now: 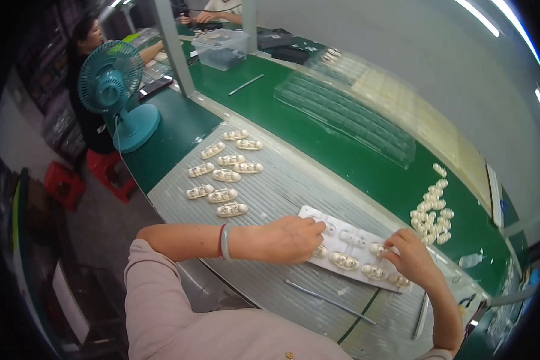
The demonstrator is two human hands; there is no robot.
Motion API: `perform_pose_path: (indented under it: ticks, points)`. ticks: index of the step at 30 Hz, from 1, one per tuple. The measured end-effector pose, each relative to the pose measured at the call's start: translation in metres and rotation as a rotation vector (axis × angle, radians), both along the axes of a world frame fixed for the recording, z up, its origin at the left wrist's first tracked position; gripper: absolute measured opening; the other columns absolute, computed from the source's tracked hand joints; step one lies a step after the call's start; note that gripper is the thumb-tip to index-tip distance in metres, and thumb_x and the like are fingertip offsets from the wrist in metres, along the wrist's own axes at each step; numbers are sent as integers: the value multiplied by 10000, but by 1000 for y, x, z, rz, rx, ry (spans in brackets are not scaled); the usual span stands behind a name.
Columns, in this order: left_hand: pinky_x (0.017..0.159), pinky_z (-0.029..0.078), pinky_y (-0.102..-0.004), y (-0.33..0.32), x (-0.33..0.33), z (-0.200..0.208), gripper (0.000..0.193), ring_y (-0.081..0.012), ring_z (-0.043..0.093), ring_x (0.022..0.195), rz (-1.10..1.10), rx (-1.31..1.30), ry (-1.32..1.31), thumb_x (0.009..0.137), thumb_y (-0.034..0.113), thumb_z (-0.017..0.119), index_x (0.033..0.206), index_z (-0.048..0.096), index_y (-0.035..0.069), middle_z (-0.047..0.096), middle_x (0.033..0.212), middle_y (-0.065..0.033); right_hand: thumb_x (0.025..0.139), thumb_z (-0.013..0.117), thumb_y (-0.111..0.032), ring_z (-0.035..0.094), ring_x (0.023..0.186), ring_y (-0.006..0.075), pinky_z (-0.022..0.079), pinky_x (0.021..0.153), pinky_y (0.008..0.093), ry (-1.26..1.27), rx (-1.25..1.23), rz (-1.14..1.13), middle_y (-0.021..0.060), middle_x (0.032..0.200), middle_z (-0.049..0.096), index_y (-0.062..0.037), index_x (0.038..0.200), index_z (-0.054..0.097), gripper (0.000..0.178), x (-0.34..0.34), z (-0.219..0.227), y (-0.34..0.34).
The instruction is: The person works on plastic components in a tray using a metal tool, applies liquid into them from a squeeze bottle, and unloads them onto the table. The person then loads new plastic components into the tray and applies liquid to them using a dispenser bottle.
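Nearest you, a thin metal rod (330, 300) lies on the ribbed grey mat (282, 186) that covers the table (366, 168). Just beyond it sits the white moulded tray (357, 240), and its pockets hold small cream oval parts; about five show, the rest hidden under your hands. Your left hand (291, 239) rests palm down on the tray's near left end, fingers laid flat and slightly spread, gripping nothing you can see. Your right hand (411, 258) is over the tray's right end, its fingers (392, 246) pinched together on one oval part (378, 248) seated in a pocket.

Farther left on the mat, nine larger oval pieces (225, 176) lie in three loose rows, well apart from the tray. To the right, on the bare green surface, a loose pile of small cream parts (433, 213) lies near your right hand; too many to count surely.

Beyond, a stack of clear pocketed trays (348, 114) sits tilted, then a clear plastic box (222, 48). At the far left stands a teal fan (111, 84), beside another person (84, 48).
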State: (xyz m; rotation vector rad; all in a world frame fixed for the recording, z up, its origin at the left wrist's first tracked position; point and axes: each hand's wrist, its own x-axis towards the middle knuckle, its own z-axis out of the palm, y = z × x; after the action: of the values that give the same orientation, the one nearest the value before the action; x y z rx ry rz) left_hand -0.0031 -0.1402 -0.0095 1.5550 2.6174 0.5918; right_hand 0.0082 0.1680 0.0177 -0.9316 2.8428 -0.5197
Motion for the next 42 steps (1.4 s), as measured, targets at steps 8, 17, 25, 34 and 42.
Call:
perform_pose_path:
  ticks: [8,17,25,34,42]
  points:
    - [572,493,-328,-9,1,1,157,-232,566,726,8,104,51,764,155,610,794,530,23,499,846,-79,730,706,-95,548,831,276,444,720,354,32,65,-41,107,853,560,-22,848,600,174,-7,31,-9]
    - [604,518,-321,-66,32,16,231,-251,616,726,290,373,-65,739,127,658,926,578,19,566,945,-81,827,634,-152,583,790,246,465,709,333,-89,-86,67,128,884,586,1,919,601,182,-111,33,-112]
    - [651,503,-331,-184,65,11,271,-236,616,729,972,242,45,753,156,686,975,622,15,584,945,-88,810,636,-220,623,876,332,488,763,401,-150,104,30,201,890,648,11,868,671,241,-170,-34,-234]
    - [734,474,-333,-216,64,-6,242,-247,585,849,985,156,-52,784,155,666,978,634,13,581,959,-99,879,567,-291,560,982,326,448,844,395,30,48,153,167,1028,590,4,1045,600,340,-136,-14,-198]
    - [793,453,-336,-238,76,1,267,-257,555,922,864,117,-137,791,107,649,1045,626,30,568,989,-93,785,681,-171,585,884,328,466,769,376,-142,48,-90,154,927,615,17,996,615,290,-40,41,-53]
